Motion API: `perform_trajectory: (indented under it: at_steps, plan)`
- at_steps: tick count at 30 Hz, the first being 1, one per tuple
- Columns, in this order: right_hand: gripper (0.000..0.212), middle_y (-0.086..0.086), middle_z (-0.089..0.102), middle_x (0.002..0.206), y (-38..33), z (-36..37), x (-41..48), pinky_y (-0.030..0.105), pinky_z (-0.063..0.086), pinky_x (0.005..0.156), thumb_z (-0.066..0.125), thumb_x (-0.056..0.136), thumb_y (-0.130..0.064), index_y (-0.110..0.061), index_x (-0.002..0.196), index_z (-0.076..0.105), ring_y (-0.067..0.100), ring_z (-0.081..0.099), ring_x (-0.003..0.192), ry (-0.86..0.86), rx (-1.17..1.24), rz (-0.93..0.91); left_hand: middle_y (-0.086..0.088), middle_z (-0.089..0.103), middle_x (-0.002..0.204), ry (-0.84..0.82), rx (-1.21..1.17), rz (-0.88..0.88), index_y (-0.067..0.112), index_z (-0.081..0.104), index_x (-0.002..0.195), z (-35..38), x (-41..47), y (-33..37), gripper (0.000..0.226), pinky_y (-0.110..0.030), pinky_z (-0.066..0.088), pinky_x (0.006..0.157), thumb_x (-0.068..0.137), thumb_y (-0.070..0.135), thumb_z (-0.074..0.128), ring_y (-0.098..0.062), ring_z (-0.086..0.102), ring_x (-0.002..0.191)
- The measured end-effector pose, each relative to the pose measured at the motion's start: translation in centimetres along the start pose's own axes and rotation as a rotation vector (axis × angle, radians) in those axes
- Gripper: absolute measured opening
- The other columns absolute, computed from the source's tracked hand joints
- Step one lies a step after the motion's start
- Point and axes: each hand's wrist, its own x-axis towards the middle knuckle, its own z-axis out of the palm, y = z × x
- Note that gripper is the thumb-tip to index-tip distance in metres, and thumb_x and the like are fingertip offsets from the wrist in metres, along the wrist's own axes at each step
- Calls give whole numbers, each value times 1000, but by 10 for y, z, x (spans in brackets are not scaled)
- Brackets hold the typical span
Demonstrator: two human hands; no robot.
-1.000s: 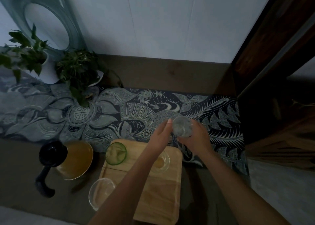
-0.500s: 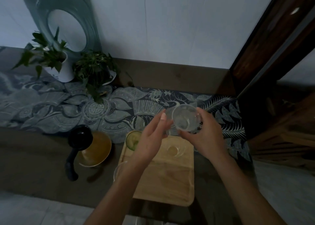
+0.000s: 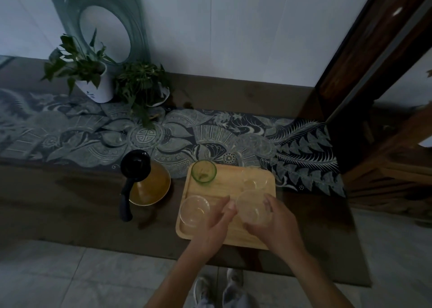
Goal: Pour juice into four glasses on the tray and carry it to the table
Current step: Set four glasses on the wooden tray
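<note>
Matt wood tray (image 3: 233,236), clear glossy glasses (image 3: 194,210).

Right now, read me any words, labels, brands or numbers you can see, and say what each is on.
No text here can be read.
White plant pot: small dark mark near its base, too small to read.
Table runner: a round emblem, ornament rather than legible writing.
Clear glass in the right hand, wooden tray: no labels visible.

I see a wooden tray (image 3: 225,186) bearing a green glass (image 3: 203,173) and two clear glasses (image 3: 195,210), third clear glass (image 3: 253,208) gripped near-right, juice jug (image 3: 150,187) left.
</note>
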Motion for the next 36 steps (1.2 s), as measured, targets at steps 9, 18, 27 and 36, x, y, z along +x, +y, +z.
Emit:
perform_trajectory:
  at_steps: [9,18,27,36]
  plan:
    - [91,-11,61,124,43,38,14,19,39,78,92,53,-47,-33,132,49,12,59,114,-115,-91,48,16,64,124,43,69,-123,35,46,148,22,13,-34,107,-46,46,110,60,95,55,-13,61,121]
    - [80,-37,51,101,58,35,19,6,37,64,91,52,-45,-57,113,41,-7,54,95,-160,-62,-29,41,69,101,-40,60,-153,33,45,149,31,19,-41,69,-20,48,90,89,60,64,20,61,102]
    - [77,-56,47,105,52,23,14,9,40,56,77,51,-56,-76,113,37,-30,47,91,-188,31,-64,39,70,101,-22,-16,-151,35,39,144,39,14,-44,56,-2,47,71,95,49,63,18,64,98]
    - [78,-36,59,96,49,11,3,21,52,76,86,59,-38,-82,101,38,-13,57,89,-202,93,-93,24,75,107,-90,-24,-116,46,51,123,34,8,-54,28,-6,49,75,99,38,62,7,69,100]
